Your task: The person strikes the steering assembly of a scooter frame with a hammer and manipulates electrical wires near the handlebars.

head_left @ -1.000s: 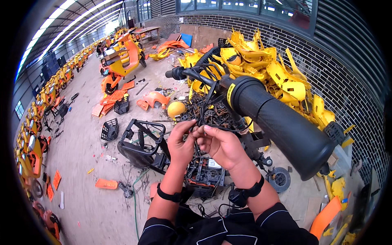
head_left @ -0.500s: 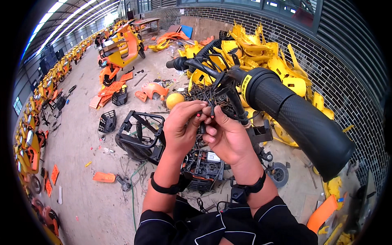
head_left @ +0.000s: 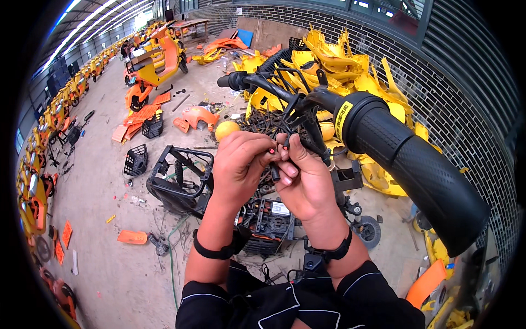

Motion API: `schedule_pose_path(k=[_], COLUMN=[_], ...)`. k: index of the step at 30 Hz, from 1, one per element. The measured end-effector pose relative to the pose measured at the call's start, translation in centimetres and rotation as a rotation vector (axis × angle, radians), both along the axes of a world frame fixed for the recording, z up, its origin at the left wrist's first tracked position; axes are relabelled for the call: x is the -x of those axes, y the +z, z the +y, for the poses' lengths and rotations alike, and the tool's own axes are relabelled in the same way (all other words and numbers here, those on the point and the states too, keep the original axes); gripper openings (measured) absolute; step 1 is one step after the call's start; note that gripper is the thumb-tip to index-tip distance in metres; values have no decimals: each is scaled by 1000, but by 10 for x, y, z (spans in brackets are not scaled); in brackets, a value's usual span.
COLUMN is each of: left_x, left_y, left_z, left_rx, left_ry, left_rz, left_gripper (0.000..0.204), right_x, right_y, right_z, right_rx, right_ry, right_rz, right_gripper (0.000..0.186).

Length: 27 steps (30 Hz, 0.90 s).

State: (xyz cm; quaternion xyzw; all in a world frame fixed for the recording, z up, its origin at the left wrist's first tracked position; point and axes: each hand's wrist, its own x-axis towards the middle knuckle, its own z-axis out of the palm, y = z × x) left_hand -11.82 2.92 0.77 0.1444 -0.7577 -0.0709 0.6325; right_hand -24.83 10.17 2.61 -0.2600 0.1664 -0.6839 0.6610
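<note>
Pinched between the thumb and fingers of my left hand (head_left: 236, 167) is a black cable connector with a red end (head_left: 272, 151). My right hand (head_left: 309, 189) is closed on another thin black cable with a small orange-red tip (head_left: 285, 147), right beside it. A thicker black plug (head_left: 275, 173) shows below, between both hands; which hand holds it I cannot tell. Both hands are close together just under the black handlebar (head_left: 268, 88) of a stripped scooter. Its large black grip (head_left: 438, 183) reaches toward me on the right. Fingers hide much of the cables.
A black tubular frame (head_left: 183, 178) stands left of my forearms. Below my hands is an open scooter body (head_left: 268, 219) with wiring. Yellow plastic panels (head_left: 334, 60) are piled against the brick wall. An assembled yellow-orange scooter (head_left: 156, 66) stands at far left.
The view has shifted slightly, so the handlebar grip sits further right and lower. My hands stay together on the cables, and the black plug between them shows more.
</note>
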Motion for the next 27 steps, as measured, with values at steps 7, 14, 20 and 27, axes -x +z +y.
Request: schedule_pose_path(k=[7, 14, 20, 27], left_x=[-3, -2, 9, 7], left_y=[1, 9, -2, -13], left_z=[-2, -4, -5, -2], left_rx=[45, 1, -356, -729], left_ry=[77, 136, -86, -635], left_rz=[-106, -166, 79, 347], left_gripper=[19, 17, 13, 24], right_x=[-4, -11, -6, -3], right_y=[-3, -9, -9, 0], right_z=[-11, -25, -34, -32], right_rx=[50, 104, 116, 113], right_ry=[-177, -482, -352, -91], right_rz=[61, 268, 220, 42], right_gripper=[32, 21, 24, 27])
